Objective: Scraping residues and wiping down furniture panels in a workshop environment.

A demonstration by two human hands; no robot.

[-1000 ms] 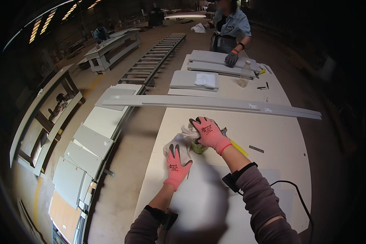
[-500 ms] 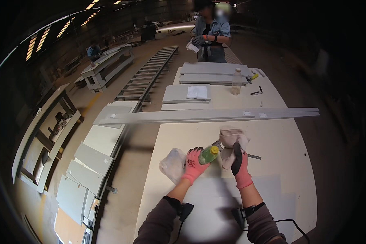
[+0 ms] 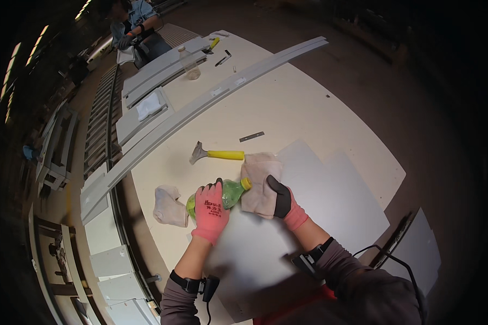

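My left hand [image 3: 210, 214], in a pink work glove with dark fingertips, is wrapped round a green plastic bottle [image 3: 232, 194]. The bottle leans over with its yellow cap toward a folded beige cloth [image 3: 259, 187]. That cloth is gripped along its right side by my right hand [image 3: 287, 203], gloved the same way, with a dark thumb on top. Just beyond them a scraper [image 3: 225, 155] with a yellow handle lies on the pale table [image 3: 320, 116]. A second crumpled beige cloth [image 3: 169, 207] rests left of the bottle.
Grey panels [image 3: 331, 189] lie under and beside my right hand. A small metal strip [image 3: 251, 136] sits farther off. Long grey boards [image 3: 200, 105] cross the table. Past them stand a clear bottle [image 3: 190, 66] and a white cloth [image 3: 149, 106]. A co-worker [image 3: 138, 32] stands at the far end.
The view has turned, so the table now slants. The beige cloth has come down and opened flatter beside the bottle. The scraper, mostly hidden before, now shows on the table.
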